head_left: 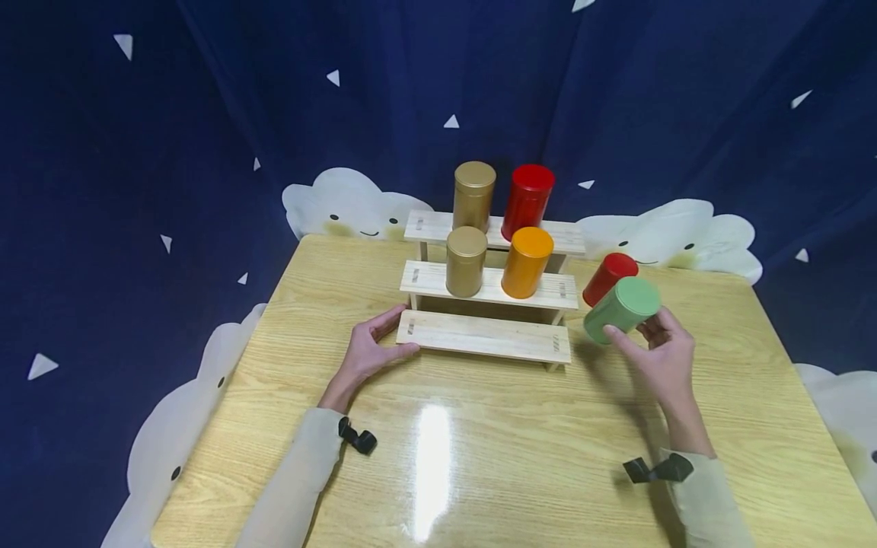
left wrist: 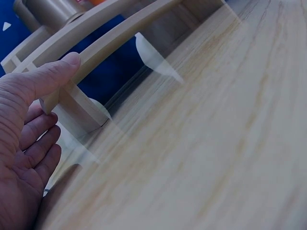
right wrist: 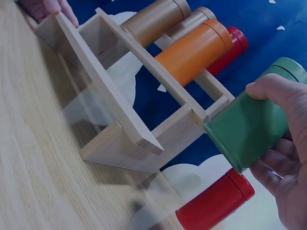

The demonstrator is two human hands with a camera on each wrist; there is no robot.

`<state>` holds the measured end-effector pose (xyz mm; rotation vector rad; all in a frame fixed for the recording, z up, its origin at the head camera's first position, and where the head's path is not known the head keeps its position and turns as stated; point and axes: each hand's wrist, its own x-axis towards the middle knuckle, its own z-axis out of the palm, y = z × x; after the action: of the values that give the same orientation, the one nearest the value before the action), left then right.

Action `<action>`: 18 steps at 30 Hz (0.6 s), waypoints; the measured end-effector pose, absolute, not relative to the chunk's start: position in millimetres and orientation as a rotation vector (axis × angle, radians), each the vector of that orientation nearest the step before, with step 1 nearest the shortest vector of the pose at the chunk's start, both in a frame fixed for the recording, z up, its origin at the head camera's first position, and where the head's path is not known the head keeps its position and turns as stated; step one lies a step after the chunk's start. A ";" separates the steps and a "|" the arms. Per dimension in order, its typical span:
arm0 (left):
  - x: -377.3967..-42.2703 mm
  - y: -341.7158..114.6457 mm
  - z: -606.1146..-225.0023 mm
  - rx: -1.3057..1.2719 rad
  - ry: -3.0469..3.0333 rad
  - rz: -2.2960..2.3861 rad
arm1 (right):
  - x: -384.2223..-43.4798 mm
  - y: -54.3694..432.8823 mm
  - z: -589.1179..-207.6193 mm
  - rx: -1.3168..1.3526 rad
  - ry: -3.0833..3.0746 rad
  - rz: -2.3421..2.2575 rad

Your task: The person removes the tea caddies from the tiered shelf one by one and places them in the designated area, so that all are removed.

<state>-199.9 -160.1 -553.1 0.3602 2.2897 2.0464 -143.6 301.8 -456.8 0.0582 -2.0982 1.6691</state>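
Observation:
A three-step wooden rack [head_left: 483,336] stands on the table. My left hand [head_left: 370,346] holds the left end of its lowest step, thumb along the front edge and fingers by the side, as the left wrist view shows. To the right of the rack, my right hand [head_left: 661,354] grips a green canister [head_left: 622,310] tilted in the air, thumb on the near side and fingers behind. A red canister [head_left: 610,278] stands on the table just beyond the green one. The lowest step carries nothing.
On the middle step stand a gold canister [head_left: 466,262] and an orange canister [head_left: 527,263]. The top step bears another gold canister [head_left: 473,196] and a taller-looking red canister [head_left: 527,202]. A dark blue curtain [head_left: 411,99] with white clouds hangs behind the wooden table [head_left: 534,457].

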 end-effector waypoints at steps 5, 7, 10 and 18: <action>-199.7 -160.8 -553.8 0.370 2.312 2.036 | -148.2 309.7 -463.0 -0.022 -2.134 1.648; -199.5 -161.0 -554.0 0.377 2.317 2.030 | -150.4 313.5 -466.3 -0.042 -2.136 1.651; -199.0 -160.9 -553.8 0.382 2.320 2.028 | -153.0 319.5 -470.3 -0.086 -2.121 1.676; -199.8 -159.7 -552.8 0.386 2.292 2.046 | -160.6 336.7 -480.1 -0.200 -2.047 1.752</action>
<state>-199.8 -159.7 -552.8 0.3858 2.2921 2.0463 -160.6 336.7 -480.1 -0.1995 -2.0465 1.7520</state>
